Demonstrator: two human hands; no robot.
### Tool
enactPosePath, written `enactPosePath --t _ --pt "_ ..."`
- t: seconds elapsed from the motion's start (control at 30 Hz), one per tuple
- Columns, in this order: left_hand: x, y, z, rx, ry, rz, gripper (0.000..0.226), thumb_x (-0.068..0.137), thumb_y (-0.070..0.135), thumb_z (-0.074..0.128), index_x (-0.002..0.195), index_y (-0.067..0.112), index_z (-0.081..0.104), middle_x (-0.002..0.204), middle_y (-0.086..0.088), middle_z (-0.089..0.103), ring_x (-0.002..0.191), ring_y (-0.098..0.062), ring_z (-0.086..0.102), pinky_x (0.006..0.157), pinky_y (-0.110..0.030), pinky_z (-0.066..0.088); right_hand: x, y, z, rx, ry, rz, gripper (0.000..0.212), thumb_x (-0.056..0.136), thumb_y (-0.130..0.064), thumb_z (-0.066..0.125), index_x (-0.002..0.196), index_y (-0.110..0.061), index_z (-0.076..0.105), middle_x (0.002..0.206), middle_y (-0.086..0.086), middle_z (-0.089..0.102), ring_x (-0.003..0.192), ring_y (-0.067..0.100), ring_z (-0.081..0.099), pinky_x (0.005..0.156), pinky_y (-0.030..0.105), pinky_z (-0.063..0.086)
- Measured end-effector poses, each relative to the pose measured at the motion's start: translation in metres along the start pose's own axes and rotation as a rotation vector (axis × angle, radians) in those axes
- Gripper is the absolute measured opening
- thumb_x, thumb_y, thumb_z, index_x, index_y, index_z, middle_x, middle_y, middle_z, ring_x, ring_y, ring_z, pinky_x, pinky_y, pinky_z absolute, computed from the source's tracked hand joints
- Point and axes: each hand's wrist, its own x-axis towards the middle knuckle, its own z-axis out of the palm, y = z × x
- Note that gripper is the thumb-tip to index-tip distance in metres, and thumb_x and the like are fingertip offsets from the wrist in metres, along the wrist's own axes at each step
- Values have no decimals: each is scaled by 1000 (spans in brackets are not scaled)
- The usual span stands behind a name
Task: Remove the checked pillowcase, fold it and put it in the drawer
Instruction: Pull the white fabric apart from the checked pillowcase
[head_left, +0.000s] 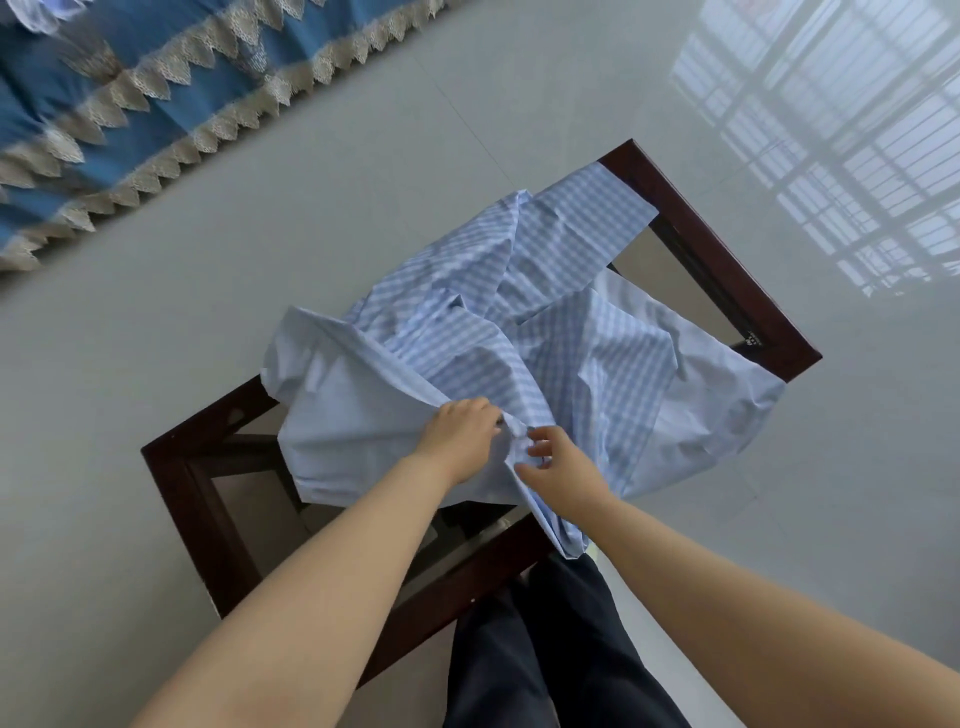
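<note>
The blue-and-white checked pillowcase (524, 322) lies crumpled over a dark wooden table with a glass top (171, 467). Part of it shows its plain pale-blue inner side. My left hand (460, 431) pinches a bunch of the fabric at the near edge. My right hand (561, 462) grips the same bunch just to the right, and a strip of cloth hangs down below it over the table's near rail. No pillow and no drawer are in view.
A bed with a blue, lace-trimmed cover (130, 104) runs across the upper left. Glossy grey floor tiles (779, 467) surround the table, with a window reflection at the upper right. My dark trousers (545, 649) are at the table's near side.
</note>
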Motion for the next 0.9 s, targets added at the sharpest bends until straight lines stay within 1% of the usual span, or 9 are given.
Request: enactPosePath --t 0.13,0.23,0.37,0.43,0.5,0.57,0.63,0.73,0.9 --pt "-37 36 -31 -98 105 13 35 93 18 48 127 21 50 124 0 57 115 -22 53 91 -35 41 -19 -22 25 -52 45 -105 51 82 -37 59 129 -24 41 117 -8 54 106 13 56 82 30 48" --pt "-67 56 -69 -231 178 -7 36 96 21 45 131 22 41 121 -5 60 107 -28 58 79 -38 45 -35 -32 20 -140 154 -12 39 86 -40 49 120 -20 48 113 -2 58 96 17 60 71 32 46" --pt "-104 71 -116 -319 318 -16 34 101 20 35 135 25 34 85 -1 56 74 -25 54 59 -34 35 -60 -44 -14 -209 391 -67 30 93 -26 44 120 -15 50 123 5 57 110 25 56 83 34 43" --pt "-121 76 -136 -323 300 -41 35 100 27 37 135 27 35 83 2 57 75 -21 55 61 -35 41 -73 -57 -33 -160 524 -172 34 91 -30 53 120 -12 47 121 6 59 111 27 56 85 36 44" --pt "-136 80 -156 -345 230 -97 41 95 44 47 133 31 40 107 3 63 95 -17 59 80 -35 48 -85 -73 -48 -162 646 -342 44 86 -34 63 117 -9 45 116 10 58 109 30 56 87 38 45" --pt "-150 83 -176 -350 185 -127 51 84 57 59 126 30 50 115 7 62 100 -12 56 87 -32 46 -96 -91 -60 -198 763 -578 54 80 -29 71 121 -11 40 116 14 55 108 31 54 92 42 45" --pt "-160 86 -191 -309 181 -113 35 80 52 67 102 26 61 96 6 64 90 -12 55 82 -32 43 -104 -111 -74 -209 841 -707 64 77 -26 74 125 -19 32 118 14 52 110 29 50 96 43 41" --pt "-173 86 -212 -223 305 -144 30 87 33 59 61 24 48 64 9 49 78 -20 51 69 -33 34 -112 -135 -99 -503 808 -615 52 81 -28 63 128 -23 41 124 7 44 115 27 39 98 39 30" --pt "-188 67 -258 -165 761 -258 34 89 24 52 58 15 45 57 -1 45 66 -34 51 50 -31 27 -133 -162 -141 -639 724 -418 22 89 -25 43 101 -10 55 109 9 56 97 31 50 75 37 38"
